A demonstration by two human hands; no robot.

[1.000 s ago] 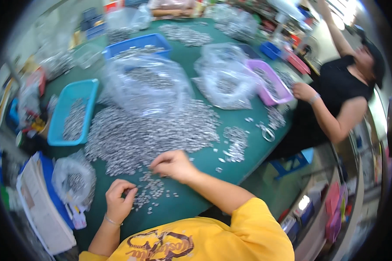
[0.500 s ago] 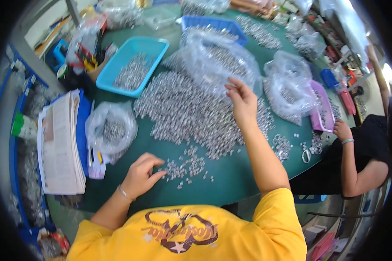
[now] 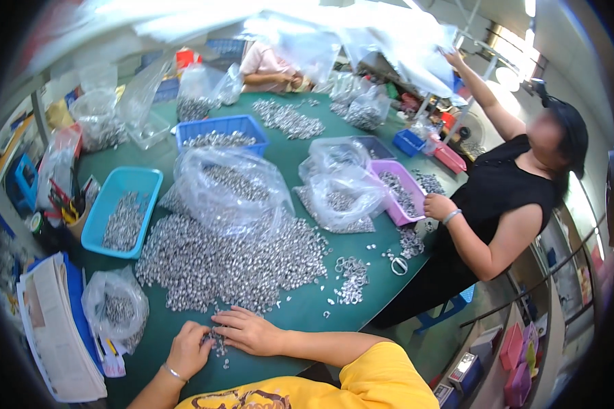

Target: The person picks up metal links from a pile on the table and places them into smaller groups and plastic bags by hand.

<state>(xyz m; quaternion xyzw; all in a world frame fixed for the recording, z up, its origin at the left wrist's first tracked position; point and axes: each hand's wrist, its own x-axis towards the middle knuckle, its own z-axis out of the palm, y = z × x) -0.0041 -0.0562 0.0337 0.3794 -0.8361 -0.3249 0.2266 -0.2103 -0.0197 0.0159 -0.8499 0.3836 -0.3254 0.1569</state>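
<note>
At the table's near edge, my two hands work close together over a few small silver metal parts (image 3: 219, 343). My left hand (image 3: 188, 352) has its fingers bent in toward the thumb at the parts; what lies between the fingertips is too small to make out. Palm down, my right hand (image 3: 251, 332) stretches its fingers over the same parts, touching them. Just beyond both hands spreads a large heap of silver metal parts (image 3: 218, 262). A clear plastic bag (image 3: 269, 211), partly filled with such parts, rests at the heap's far side.
A turquoise tray (image 3: 153, 204) stands left, a blue basket (image 3: 258, 140) far, a purple tray (image 3: 409, 178) right. Parts fill another bag (image 3: 133, 300) near stacked papers (image 3: 51, 327). Scissors (image 3: 398, 266) lie right. A co-worker (image 3: 505, 184) reaches up to white sheeting; another person (image 3: 262, 65) sits opposite.
My right hand has left the plastic bag and come back toward me, beside my left hand. The view has tilted up and turned right, showing more of the co-worker and the far side.
</note>
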